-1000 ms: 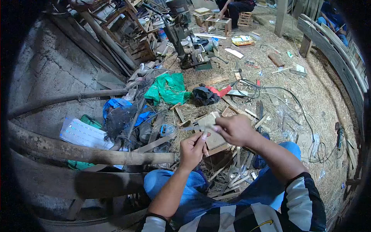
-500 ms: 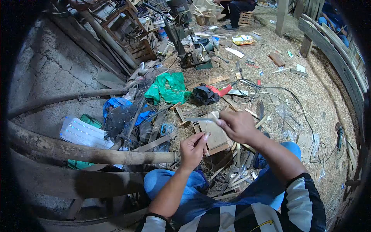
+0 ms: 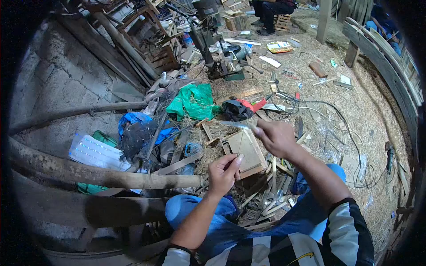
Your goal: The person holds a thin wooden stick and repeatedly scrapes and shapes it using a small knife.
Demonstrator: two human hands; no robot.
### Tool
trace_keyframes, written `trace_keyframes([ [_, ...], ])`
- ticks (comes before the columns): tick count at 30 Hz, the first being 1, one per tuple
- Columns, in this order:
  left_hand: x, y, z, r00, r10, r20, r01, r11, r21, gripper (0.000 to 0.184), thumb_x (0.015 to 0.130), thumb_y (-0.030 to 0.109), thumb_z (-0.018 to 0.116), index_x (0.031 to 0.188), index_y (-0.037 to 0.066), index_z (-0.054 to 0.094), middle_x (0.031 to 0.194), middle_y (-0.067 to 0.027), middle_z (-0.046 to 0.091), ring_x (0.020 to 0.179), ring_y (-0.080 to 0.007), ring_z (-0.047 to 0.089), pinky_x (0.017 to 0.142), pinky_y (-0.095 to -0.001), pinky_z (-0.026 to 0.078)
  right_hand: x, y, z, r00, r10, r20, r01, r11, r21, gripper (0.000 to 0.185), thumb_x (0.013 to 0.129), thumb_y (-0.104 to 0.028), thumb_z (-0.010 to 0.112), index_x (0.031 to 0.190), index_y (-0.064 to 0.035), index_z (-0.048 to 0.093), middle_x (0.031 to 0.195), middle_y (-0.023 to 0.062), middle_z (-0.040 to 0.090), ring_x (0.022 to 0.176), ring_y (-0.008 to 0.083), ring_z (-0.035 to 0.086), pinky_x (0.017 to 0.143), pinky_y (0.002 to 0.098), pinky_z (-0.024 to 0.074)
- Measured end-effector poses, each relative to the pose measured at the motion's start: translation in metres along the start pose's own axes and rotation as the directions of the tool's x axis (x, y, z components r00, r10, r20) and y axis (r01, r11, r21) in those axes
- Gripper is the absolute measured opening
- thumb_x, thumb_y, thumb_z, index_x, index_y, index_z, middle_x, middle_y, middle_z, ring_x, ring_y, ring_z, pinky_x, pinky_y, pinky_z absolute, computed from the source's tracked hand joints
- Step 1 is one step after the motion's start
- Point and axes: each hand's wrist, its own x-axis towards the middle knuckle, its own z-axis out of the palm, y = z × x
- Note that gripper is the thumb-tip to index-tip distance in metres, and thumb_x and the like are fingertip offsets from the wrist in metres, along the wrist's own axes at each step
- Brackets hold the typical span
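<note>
My left hand (image 3: 221, 174) is closed in a pinch, thumb against fingers, on a thin sliver of wood (image 3: 241, 142) that points up and away from me. In my right hand (image 3: 278, 139) I grip a knife; its pale blade (image 3: 234, 124) points left, beyond the tip of the left hand and apart from it. The handle is mostly hidden in my fingers. Below both hands stands a wooden block (image 3: 249, 153) with a flat top, between my knees. Cut wood strips (image 3: 270, 199) lie in a heap on the near side of it.
A green plastic bag (image 3: 193, 101), a black bag (image 3: 236, 110) and a red power tool (image 3: 257, 105) lie ahead. Cables (image 3: 337, 108) run across the straw-strewn floor at right. A bamboo pole (image 3: 111, 175) crosses on the left. Other people (image 3: 270, 13) sit at the back.
My right hand has moved the knife forward and slightly right, away from my left hand. The left hand stays nearly in place with the sliver. A person's legs at the back have shifted.
</note>
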Motion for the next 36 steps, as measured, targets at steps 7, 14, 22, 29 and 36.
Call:
trace_keyframes([
  [7, 0.001, -0.002, -0.001, 0.999, 0.028, -0.019, -0.028, 0.999, -0.016, 0.015, 0.094, 0.013, 0.067, 0.101, 0.000, 0.071, 0.056, -0.0005, 0.055, 0.041, -0.0045, 0.043, 0.037, -0.0217, 0.030, -0.017, -0.018, 0.013, 0.970, -0.234, 0.064, 0.230, 0.971, 0.064, 0.034, 0.098, -0.042, 0.050, 0.085, -0.0113, 0.054, 0.067, 0.0117, 0.063, 0.061, 0.0367, 0.063, 0.051, 0.0496, 0.0448],
  [14, 0.003, 0.006, -0.001, 0.995, -0.094, -0.044, 0.087, 0.985, -0.152, 0.018, 0.096, 0.015, 0.065, 0.099, -0.001, 0.070, 0.053, -0.0005, 0.052, 0.038, -0.0057, 0.040, 0.034, -0.0226, 0.029, -0.006, 0.005, 0.016, 0.996, -0.085, -0.018, 0.085, 0.996, 0.001, 0.038, 0.098, -0.048, 0.047, 0.090, -0.0129, 0.059, 0.073, 0.0136, 0.066, 0.066, 0.0371, 0.065, 0.055, 0.0500, 0.0487],
  [22, -0.001, 0.014, -0.006, 0.992, -0.122, 0.030, 0.125, 0.981, -0.150, 0.019, 0.098, 0.014, 0.062, 0.101, -0.003, 0.070, 0.059, -0.0001, 0.055, 0.042, -0.0046, 0.044, 0.039, -0.0218, 0.035, -0.004, -0.007, 0.001, 0.999, -0.025, -0.049, 0.030, 0.995, 0.095, 0.039, 0.099, -0.047, 0.047, 0.085, -0.0124, 0.057, 0.067, 0.0133, 0.063, 0.063, 0.0369, 0.063, 0.053, 0.0500, 0.0461],
  [29, 0.001, 0.008, 0.000, 1.000, -0.012, 0.005, 0.012, 0.999, -0.047, 0.022, 0.099, 0.018, 0.061, 0.102, -0.002, 0.071, 0.051, -0.0007, 0.051, 0.036, -0.0056, 0.039, 0.034, -0.0223, 0.030, -0.018, -0.019, 0.017, 0.978, -0.201, 0.059, 0.198, 0.978, 0.062, 0.035, 0.097, -0.045, 0.051, 0.087, -0.0120, 0.056, 0.065, 0.0122, 0.063, 0.062, 0.0364, 0.063, 0.051, 0.0494, 0.0452],
  [36, -0.002, 0.009, 0.001, 1.000, 0.005, 0.024, -0.003, 0.998, -0.060, 0.022, 0.099, 0.017, 0.061, 0.102, -0.002, 0.071, 0.052, -0.0005, 0.051, 0.037, -0.0052, 0.039, 0.034, -0.0217, 0.030, 0.004, 0.009, 0.001, 0.992, 0.128, 0.015, -0.128, 0.992, -0.001, 0.041, 0.099, -0.046, 0.049, 0.081, -0.0104, 0.057, 0.066, 0.0161, 0.061, 0.064, 0.0407, 0.062, 0.055, 0.0528, 0.0463],
])
